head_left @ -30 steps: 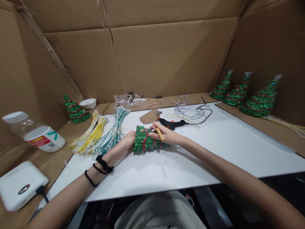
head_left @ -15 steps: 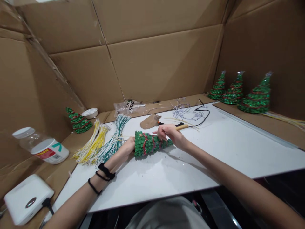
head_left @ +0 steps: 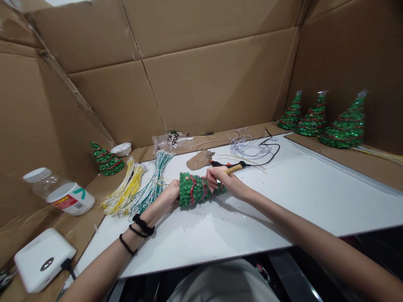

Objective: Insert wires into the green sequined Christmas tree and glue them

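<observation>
A small green Christmas tree (head_left: 192,191) with red garlands lies on its side on the white board (head_left: 201,239), its wide base toward the left. My left hand (head_left: 171,192) is closed at that base; its fingertips are hidden behind the tree. Over the tree's upper part, my right hand (head_left: 220,177) is closed around a tool with a light wooden handle (head_left: 234,168). The tool's working end is hidden by my fingers and the tree. Tiny dark specks lie on the board below the tree.
Left of the tree lie bundles of green-white wires (head_left: 154,180) and yellow-white wires (head_left: 126,191). Behind it are a cardboard scrap (head_left: 199,159), a black corded tool (head_left: 226,165) and loose cable (head_left: 248,147). Several finished trees (head_left: 343,123), a plastic jar (head_left: 71,197) and a white box (head_left: 45,260) stand around.
My right hand has shifted slightly left along the tree, and the wooden handle now tilts up more. My left hand keeps its hold. The whole view has moved a little.
</observation>
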A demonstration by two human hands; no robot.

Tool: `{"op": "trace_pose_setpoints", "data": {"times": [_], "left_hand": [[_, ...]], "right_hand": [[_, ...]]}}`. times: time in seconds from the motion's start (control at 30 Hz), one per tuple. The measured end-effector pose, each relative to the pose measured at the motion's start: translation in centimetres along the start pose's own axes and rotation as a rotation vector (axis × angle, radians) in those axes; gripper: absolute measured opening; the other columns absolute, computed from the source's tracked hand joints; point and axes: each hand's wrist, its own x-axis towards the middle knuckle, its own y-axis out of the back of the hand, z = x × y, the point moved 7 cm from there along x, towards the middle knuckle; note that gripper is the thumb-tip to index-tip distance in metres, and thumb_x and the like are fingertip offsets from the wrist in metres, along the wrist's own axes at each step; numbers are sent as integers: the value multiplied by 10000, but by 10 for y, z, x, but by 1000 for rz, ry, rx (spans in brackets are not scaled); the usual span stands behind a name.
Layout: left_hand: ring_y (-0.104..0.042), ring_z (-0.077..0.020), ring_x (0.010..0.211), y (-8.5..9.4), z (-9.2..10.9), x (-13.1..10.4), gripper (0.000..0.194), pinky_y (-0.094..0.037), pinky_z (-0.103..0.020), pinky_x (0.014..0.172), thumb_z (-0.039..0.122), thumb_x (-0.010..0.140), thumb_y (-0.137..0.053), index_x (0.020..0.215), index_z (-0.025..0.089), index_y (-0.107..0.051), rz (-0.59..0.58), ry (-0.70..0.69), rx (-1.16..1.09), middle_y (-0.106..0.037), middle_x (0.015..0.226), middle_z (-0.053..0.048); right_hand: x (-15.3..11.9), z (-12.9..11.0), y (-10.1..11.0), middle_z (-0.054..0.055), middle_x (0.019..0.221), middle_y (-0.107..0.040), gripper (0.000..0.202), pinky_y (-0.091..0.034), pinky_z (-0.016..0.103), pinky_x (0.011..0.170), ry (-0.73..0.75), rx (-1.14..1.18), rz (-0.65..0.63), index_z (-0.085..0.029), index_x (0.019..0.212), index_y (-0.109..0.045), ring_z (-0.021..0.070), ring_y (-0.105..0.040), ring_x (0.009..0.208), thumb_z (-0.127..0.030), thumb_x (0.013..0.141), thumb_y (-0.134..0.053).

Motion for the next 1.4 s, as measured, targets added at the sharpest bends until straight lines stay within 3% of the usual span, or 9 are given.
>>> {"op": "trace_pose_setpoints", "data": {"times": [0.2, 0.43, 0.6, 0.83, 0.9, 1.03, 1.23, 1.4], "left_hand": [[-499, -111, 412, -10, 5, -3, 350, -409, -231, 429, 377, 593, -734, 781, 86, -687, -28, -48, -56, -608, 523, -34], [-486, -94, 394, -5, 2, -5, 316, -404, -214, 427, 347, 512, -782, 655, 84, -683, 64, -27, -45, -600, 491, -31], [-491, -100, 402, -8, 8, -9, 286, -397, -212, 423, 320, 478, -796, 582, 87, -666, 61, -16, -59, -575, 449, -26], [-535, -125, 435, -12, 10, -11, 282, -440, -238, 474, 287, 467, -807, 618, 84, -682, 37, -3, -100, -621, 493, -49], [-533, -121, 429, -10, 8, -10, 273, -445, -239, 479, 283, 470, -808, 605, 87, -674, 48, 1, -109, -619, 487, -44], [-492, -100, 389, -9, 4, -10, 240, -398, -214, 425, 257, 468, -804, 547, 101, -640, 66, 39, -154, -584, 440, -17], [-496, -97, 413, -9, 4, -9, 209, -385, -208, 438, 233, 502, -766, 504, 102, -604, 69, 29, -156, -575, 448, -18], [-378, -55, 364, -6, 1, -9, 175, -255, -190, 390, 227, 569, -689, 512, 126, -558, 40, 39, -135, -501, 415, 27]], "right_hand": [[2, 1, 0, -56, 487, -339, 387, -341, 270, 522, -25, 42, 18, -207, 544, -319, 108, -428, 476, -353, 901, -345], [2, 1, -1, -57, 470, -335, 393, -373, 272, 556, -25, 30, 22, -206, 542, -333, 124, -505, 496, -371, 899, -335], [2, 3, 2, -54, 467, -340, 409, -368, 273, 560, -6, -12, 35, -205, 539, -340, 130, -519, 497, -390, 904, -328], [0, -1, 4, -68, 454, -341, 402, -401, 317, 748, 21, 17, 36, -202, 551, -335, 118, -506, 490, -382, 911, -325], [0, -1, 4, -66, 459, -344, 399, -397, 308, 722, 10, 9, 38, -201, 553, -336, 119, -508, 495, -373, 913, -320], [-1, 2, 2, -53, 496, -352, 402, -357, 270, 578, -17, -15, 24, -198, 559, -335, 126, -512, 513, -391, 911, -316], [-2, 4, 0, -54, 515, -338, 378, -349, 260, 550, -42, -20, 12, -199, 571, -334, 118, -487, 512, -387, 899, -331], [-1, -3, -3, -53, 511, -336, 335, -338, 250, 518, -72, -84, 35, -204, 567, -330, 117, -476, 507, -323, 880, -332]]}}
